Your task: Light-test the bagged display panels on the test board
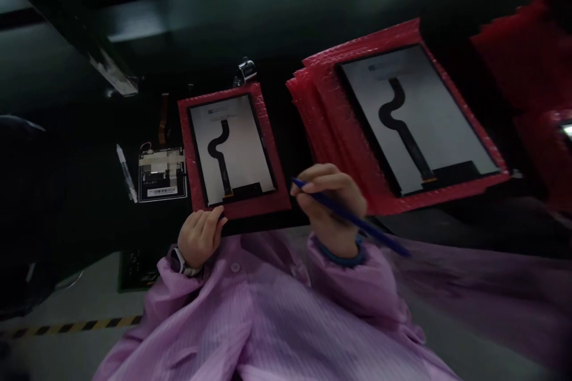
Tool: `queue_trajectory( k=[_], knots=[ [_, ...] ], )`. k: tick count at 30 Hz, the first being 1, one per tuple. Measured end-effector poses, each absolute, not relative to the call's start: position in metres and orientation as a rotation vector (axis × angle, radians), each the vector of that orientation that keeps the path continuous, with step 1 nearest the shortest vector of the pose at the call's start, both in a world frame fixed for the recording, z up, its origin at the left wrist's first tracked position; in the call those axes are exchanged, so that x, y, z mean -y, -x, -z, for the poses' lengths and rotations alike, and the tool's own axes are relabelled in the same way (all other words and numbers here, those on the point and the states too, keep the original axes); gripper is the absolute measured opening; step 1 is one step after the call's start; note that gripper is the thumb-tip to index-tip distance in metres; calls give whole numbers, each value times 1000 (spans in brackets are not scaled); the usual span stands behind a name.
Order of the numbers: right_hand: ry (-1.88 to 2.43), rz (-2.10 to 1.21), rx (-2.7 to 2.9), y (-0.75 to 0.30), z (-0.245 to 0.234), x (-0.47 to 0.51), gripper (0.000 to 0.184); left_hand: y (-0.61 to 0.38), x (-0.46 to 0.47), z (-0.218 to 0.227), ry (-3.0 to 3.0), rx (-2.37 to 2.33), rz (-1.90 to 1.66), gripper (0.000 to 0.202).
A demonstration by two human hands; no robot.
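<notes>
My left hand [201,238] is closed at the near left edge of a display panel [243,149]. A small dark-blue bit shows at its fingertips, too little to name. The panel lies back side up on a red bubble-wrap sheet [272,190], with a curved black flex cable [220,155] across it. My right hand [335,227] grips a slim blue pen-like stick [379,235], its tip pointing left above the sheet's near right corner. Just beyond that hand, a second display panel [438,113] rests on a stack of red bubble wrap [322,113].
On the left are a small circuit assembly [161,181] with tape and a label, a white tube-like pen [126,172] and an orange ribbon cable [163,119]. A shiny metal counter [245,70] stands behind the panel. More red wrap [527,59] lies far right.
</notes>
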State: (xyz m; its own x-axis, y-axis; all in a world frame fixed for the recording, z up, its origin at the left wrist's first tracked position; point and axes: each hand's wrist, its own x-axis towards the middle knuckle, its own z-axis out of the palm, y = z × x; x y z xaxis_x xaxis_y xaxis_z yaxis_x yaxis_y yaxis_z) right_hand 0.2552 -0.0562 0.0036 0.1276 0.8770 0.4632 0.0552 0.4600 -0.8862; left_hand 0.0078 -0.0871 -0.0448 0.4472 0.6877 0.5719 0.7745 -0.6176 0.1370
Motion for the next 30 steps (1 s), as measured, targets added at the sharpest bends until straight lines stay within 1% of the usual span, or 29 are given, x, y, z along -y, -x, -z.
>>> queue_trajectory(
  k=[2, 7, 8, 10, 12, 15, 18, 22, 24, 30],
  knots=[
    [923, -594, 1293, -277, -17, 62, 12, -6, 85, 44, 2542, 1284, 906, 16],
    [1016, -213, 1001, -344, -42, 54, 40, -4, 78, 45, 2498, 1226, 939, 16],
    [1011, -148, 970, -361, -43, 50, 43, -3, 76, 45, 2484, 1221, 946, 16],
    [1075, -58, 911, -393, -42, 40, 44, -2, 72, 47, 2482, 1206, 972, 20],
    [1250, -100, 960, -420, -37, 30, 44, -1, 69, 49, 2491, 1187, 1000, 25],
    [1362, -183, 1070, -442, -27, 16, 49, 1, 67, 52, 2483, 1181, 1015, 28],
    [1392, -275, 1139, -449, -18, 8, 47, 3, 66, 55, 2452, 1194, 1008, 30],
    [1408, -375, 1179, -451, -15, 9, 35, 2, 65, 54, 2415, 1174, 989, 32],
    [1437, -409, 1163, -452, -16, 10, 33, 0, 65, 53, 2403, 1174, 977, 32],
    [1470, -443, 1151, -452, -15, 10, 35, 1, 66, 55, 2421, 1220, 989, 30]
  ],
)
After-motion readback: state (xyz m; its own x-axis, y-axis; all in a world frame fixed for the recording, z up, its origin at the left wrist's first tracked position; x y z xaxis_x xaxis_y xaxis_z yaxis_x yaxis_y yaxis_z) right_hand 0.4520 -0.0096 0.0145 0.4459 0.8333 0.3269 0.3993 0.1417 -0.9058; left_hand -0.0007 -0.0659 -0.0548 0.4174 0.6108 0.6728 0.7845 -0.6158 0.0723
